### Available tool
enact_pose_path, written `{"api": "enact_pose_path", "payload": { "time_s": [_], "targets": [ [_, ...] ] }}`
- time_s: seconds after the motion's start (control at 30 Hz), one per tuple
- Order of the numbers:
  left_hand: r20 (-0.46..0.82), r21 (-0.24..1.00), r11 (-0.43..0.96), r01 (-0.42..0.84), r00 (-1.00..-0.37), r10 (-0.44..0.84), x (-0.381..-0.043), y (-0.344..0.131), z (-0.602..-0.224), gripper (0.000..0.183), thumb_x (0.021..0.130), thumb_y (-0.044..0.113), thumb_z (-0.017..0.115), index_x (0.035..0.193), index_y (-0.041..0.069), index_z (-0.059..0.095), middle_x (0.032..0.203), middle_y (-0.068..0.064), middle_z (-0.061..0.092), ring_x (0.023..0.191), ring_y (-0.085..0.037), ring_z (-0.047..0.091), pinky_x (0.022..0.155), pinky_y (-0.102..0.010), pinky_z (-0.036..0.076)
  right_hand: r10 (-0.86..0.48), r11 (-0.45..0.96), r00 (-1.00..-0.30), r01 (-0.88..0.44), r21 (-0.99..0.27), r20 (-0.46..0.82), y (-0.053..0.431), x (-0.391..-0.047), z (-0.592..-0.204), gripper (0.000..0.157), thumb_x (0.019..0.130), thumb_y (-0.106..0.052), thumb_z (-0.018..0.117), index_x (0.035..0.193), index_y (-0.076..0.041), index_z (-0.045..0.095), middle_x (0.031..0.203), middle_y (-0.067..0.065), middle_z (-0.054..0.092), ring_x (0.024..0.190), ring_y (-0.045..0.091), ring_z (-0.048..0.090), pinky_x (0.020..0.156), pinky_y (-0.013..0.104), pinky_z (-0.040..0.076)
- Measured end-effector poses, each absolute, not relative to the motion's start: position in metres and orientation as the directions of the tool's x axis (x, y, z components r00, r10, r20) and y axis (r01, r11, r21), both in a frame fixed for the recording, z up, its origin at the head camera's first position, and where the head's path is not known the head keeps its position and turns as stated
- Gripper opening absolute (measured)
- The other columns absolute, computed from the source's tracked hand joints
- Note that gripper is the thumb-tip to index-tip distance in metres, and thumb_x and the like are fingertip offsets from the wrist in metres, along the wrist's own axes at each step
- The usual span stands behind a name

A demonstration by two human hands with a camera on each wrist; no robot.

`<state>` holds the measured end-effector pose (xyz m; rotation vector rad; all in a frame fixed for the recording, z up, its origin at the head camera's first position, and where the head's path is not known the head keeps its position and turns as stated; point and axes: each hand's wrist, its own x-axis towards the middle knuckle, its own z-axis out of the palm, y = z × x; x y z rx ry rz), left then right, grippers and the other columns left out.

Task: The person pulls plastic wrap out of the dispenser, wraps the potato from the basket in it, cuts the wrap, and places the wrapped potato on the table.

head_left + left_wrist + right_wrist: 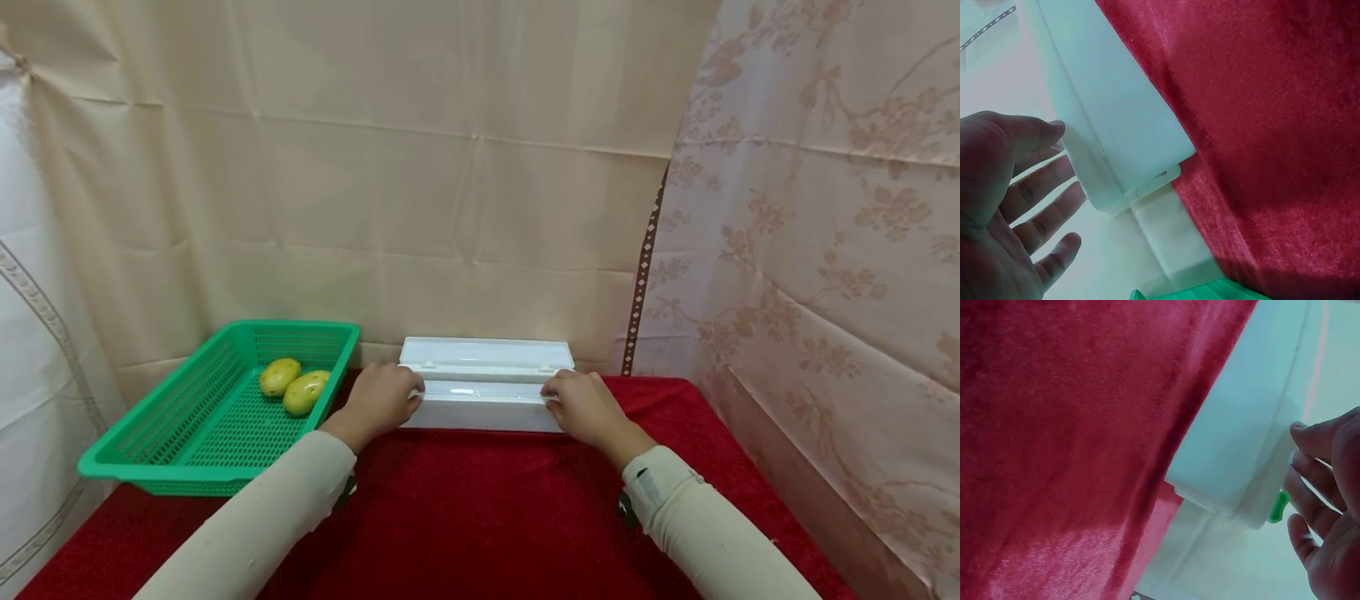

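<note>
A long white dispenser box lies on the red cloth with its lid raised at the back. Shiny clear plastic film shows across its opening. At the left end my left hand pinches the film edge between thumb and forefinger, its other fingers spread in the left wrist view. My right hand does likewise at the right end, thumb against forefinger beside the box rim. The film is so clear that its outline between the hands is hard to see.
To the left stands a green plastic basket holding two yellow mangoes. Red cloth covers the table. A beige curtain hangs right behind the box, and a flowered curtain borders the right side.
</note>
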<state>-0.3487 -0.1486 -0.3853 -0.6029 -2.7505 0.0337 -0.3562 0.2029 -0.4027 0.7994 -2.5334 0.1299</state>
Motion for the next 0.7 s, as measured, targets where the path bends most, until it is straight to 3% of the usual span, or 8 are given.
{"api": "enact_pose_path", "payload": {
  "time_s": [0.13,0.43,0.7],
  "targets": [
    [0.297,-0.071,0.913,0.402,-0.866,0.404,-0.349,-0.149,-0.385,0.012,0.091,0.028,0.076,0.101,0.025,0.082,0.096,0.004,0.079,0.093,-0.024,0.072,0.080,-0.047,0.052,-0.495,0.822,-0.737,-0.569,-0.029,0.460,0.205,-0.357,-0.399,0.013,0.083,-0.011,0.084,0.095,-0.015,0.082,0.090,0.001,0.077,0.086,0.024,0.073,0.082,0.045,0.056],
    [0.286,-0.030,0.919,0.392,-0.878,0.384,-0.349,-0.148,-0.384,0.004,0.092,0.027,0.078,0.093,0.026,0.081,0.089,0.006,0.078,0.092,-0.021,0.071,0.083,-0.045,0.051,-0.496,0.804,-0.720,-0.592,-0.056,0.486,0.204,-0.357,-0.396,0.010,0.080,-0.009,0.086,0.088,-0.015,0.084,0.086,0.000,0.079,0.084,0.024,0.075,0.079,0.041,0.059],
    [0.270,0.079,0.927,0.366,-0.903,0.333,-0.356,-0.150,-0.381,0.007,0.094,0.027,0.075,0.095,0.026,0.081,0.089,0.009,0.077,0.090,-0.018,0.070,0.088,-0.045,0.052,-0.482,0.783,-0.784,-0.586,-0.209,0.391,0.208,-0.368,-0.386,0.005,0.084,-0.008,0.083,0.084,-0.013,0.083,0.083,-0.002,0.078,0.081,0.016,0.071,0.074,0.036,0.057]
  ]
}}
